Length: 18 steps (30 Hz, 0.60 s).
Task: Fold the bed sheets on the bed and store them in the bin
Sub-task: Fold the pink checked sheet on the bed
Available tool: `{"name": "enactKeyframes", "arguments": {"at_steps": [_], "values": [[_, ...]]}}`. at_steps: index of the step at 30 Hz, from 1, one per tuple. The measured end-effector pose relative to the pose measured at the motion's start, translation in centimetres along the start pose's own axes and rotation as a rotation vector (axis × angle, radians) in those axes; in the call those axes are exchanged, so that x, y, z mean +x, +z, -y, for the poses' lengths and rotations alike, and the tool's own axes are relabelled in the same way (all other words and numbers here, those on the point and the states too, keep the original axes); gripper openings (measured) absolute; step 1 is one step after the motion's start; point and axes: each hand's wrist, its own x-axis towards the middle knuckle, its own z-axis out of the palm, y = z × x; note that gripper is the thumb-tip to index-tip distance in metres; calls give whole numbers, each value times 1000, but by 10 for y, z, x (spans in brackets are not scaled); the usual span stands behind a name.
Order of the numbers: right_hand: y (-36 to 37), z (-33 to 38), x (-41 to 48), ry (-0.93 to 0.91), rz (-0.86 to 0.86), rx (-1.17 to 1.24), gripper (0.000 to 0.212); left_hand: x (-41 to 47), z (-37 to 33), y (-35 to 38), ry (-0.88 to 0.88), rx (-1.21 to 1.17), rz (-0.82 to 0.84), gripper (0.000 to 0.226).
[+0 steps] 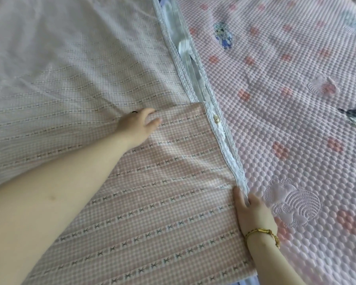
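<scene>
The sheet [162, 212] lies spread across the left half of the bed, its pale underside showing at the far left and a pink checked flap turned over it nearer the foot edge. The left hand [136, 126] is at the flap's far corner, fingers curled onto the cloth and seemingly pinching the fold. Further right runs the lace hem [220, 128], with a button [216, 119] on it. The right hand [253, 212] grips that hem, thumb on top and fingers tucked under. To its right is the quilted pad [296, 120], bare to the bed's right edge. No bin is in view.

The sheet looks light, soft and limp, so it should sag and crease wherever it is unsupported. Corners and the stitched hem look like the firmest holds, and keeping it taut between both hands should give a straight fold.
</scene>
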Motion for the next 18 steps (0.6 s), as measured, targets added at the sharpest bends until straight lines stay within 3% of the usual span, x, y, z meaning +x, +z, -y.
{"name": "enactKeyframes", "arguments": {"at_steps": [3, 5, 8, 10, 15, 18], "values": [[2, -3, 3, -11, 0, 34, 48, 21, -48, 11, 62, -142, 136, 63], [2, -5, 7, -14, 21, 60, 46, 34, -72, 20, 42, -26, 165, 64], [4, -10, 14, -9, 35, 148, 48, 50, -88, 30, 90, 225, -5, 40], [5, -11, 16, 10, 32, 192, 50, 54, -86, 40, 179, 314, -120, 36], [9, -9, 17, 15, -26, 165, 51, 32, -64, 59, 246, 232, -189, 51], [7, -5, 14, 22, -10, 139, 51, -13, -41, 62, 302, 220, -117, 58]]}}
